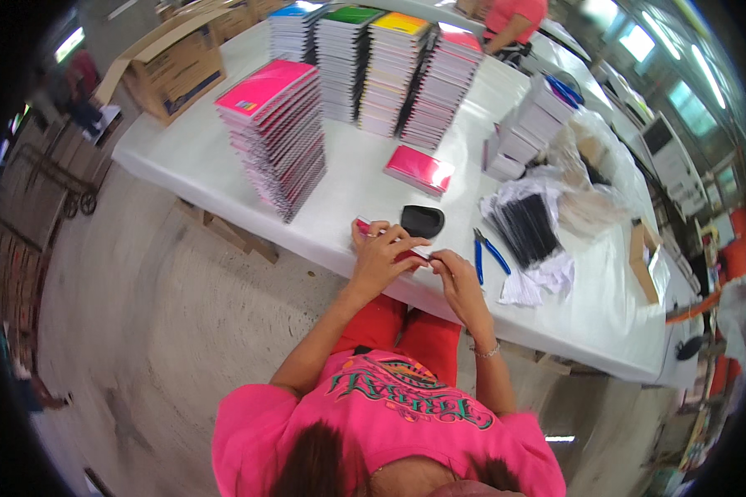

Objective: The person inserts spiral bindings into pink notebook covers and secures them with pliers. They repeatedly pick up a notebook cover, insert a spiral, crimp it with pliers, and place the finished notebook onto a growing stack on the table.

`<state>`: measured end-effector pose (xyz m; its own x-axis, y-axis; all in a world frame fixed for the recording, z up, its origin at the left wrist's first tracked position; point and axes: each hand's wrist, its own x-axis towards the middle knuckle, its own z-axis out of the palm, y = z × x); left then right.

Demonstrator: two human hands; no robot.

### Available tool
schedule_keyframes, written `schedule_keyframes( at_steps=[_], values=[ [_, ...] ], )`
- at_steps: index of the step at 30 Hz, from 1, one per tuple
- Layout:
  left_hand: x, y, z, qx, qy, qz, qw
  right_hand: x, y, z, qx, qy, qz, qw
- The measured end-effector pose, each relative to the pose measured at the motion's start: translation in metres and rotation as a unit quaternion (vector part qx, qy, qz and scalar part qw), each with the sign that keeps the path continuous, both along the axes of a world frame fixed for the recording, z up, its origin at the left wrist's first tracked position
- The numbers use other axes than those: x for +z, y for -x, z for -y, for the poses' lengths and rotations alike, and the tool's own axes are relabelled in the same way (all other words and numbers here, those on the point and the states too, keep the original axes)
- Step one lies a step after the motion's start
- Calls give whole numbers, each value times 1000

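At the near edge of the table, my left hand [381,255] is closed over a small pink notebook [409,256], which stands on its edge and is partly hidden by the fingers. My right hand [458,277] pinches at the notebook's right end; whatever is between its fingertips is too small to make out. Just beyond the hands sits a black dish [423,222]. To their right lie blue-handled pliers [490,253] with the handles spread. A bundle of thin black binding coils [525,233] rests on crumpled white paper farther right.
A low pile of pink notebooks [419,170] lies past the dish. Tall spiral notebook stacks [278,132] stand behind and to the left. Small white boxes [532,124], clear plastic bags [593,186] and a cardboard piece [643,263] occupy the right. An open carton [170,74] is far left.
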<state>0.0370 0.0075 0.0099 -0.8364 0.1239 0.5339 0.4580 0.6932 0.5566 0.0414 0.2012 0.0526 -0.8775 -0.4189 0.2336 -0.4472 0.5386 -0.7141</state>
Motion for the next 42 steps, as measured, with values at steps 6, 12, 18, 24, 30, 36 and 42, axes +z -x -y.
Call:
schedule_keyframes(
  at_steps=[6, 12, 18, 24, 30, 36, 42],
  values=[
    [-8, 4, -7, 11, 4, -32, 999, 19, -11, 3, -63, 4, 47, 997],
    [-5, 0, -8, 30, 13, -49, 998, 5, 0, 3, -29, 19, -33, 999],
    [-6, 0, -11, 28, 8, -19, 999, 14, -4, 13, -62, 9, -62, 996],
    [-11, 6, -11, 11, -9, -21, 1000, 4, 8, 9, -26, -19, -82, 996],
    [18, -7, 11, 25, -45, 24, 998, 6, 9, 17, -28, -7, -89, 996],
    [4, -4, 20, 67, -159, -26, 985, 8, 20, 7, 36, 36, 28, 998],
    [-1, 0, 29, 9, -181, 86, 980, -20, 76, 4, 6, -69, 11, 998]
  ],
)
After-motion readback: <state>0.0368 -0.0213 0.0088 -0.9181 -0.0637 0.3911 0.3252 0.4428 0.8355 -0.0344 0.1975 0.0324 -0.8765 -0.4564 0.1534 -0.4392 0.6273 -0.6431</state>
